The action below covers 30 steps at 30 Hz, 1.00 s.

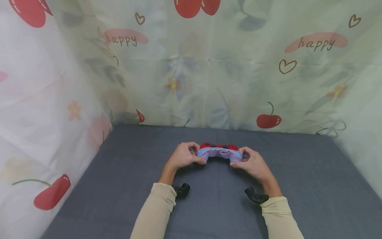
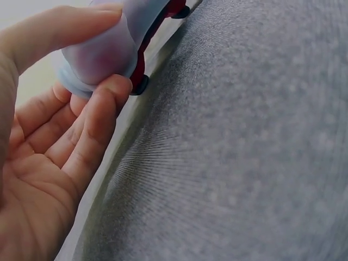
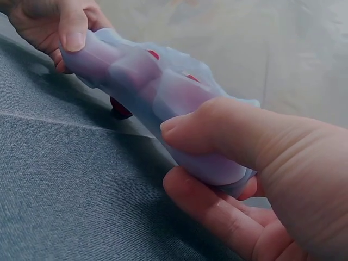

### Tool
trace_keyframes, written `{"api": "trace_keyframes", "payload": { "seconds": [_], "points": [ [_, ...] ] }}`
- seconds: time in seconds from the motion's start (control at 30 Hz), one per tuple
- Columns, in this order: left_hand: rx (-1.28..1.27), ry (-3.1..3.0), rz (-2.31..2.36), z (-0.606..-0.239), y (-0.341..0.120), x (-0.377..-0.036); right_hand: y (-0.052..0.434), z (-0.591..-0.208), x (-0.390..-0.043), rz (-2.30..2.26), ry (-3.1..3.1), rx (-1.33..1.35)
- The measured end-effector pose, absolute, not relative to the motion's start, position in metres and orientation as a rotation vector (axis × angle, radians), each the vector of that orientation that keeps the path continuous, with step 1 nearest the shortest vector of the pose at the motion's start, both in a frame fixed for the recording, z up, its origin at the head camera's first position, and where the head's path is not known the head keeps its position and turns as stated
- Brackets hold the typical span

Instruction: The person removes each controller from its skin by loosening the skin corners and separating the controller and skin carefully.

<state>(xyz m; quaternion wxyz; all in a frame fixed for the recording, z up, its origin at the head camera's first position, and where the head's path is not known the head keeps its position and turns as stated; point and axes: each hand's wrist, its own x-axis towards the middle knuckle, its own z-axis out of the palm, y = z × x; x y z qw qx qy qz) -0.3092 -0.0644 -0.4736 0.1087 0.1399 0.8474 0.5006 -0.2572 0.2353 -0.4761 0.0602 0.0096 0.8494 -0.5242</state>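
Observation:
A red game controller point(image 1: 219, 146) with black buttons is partly wrapped in a translucent blue-purple silicone cover point(image 1: 219, 152). Its button face shows along the far edge in the head view. My left hand point(image 1: 185, 155) pinches the cover over the left grip, thumb on the near side and fingers beneath. On the other end, my right hand point(image 1: 250, 163) pinches the right grip through the cover point(image 3: 136, 70). Red shows through small openings of the cover in the right wrist view. A red edge and dark thumbsticks stick out past the cover point(image 2: 100, 57) in the left wrist view.
A dark grey cloth point(image 1: 215, 205) covers the table below the hands. Patterned curtains point(image 1: 209, 83) with cherries and flowers hang behind and at the sides. A black curved device point(image 1: 182, 190) sits at the left wrist and another black device point(image 1: 256, 196) at the right.

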Motion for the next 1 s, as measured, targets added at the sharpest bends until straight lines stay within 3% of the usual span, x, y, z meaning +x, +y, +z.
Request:
{"api": "trace_keyframes", "payload": {
  "seconds": [1.0],
  "points": [
    [0.342,2.573,1.524,-0.468,-0.054,-0.307,0.234,-0.471,-0.257,-1.517,2.686,0.177]
  ]
}}
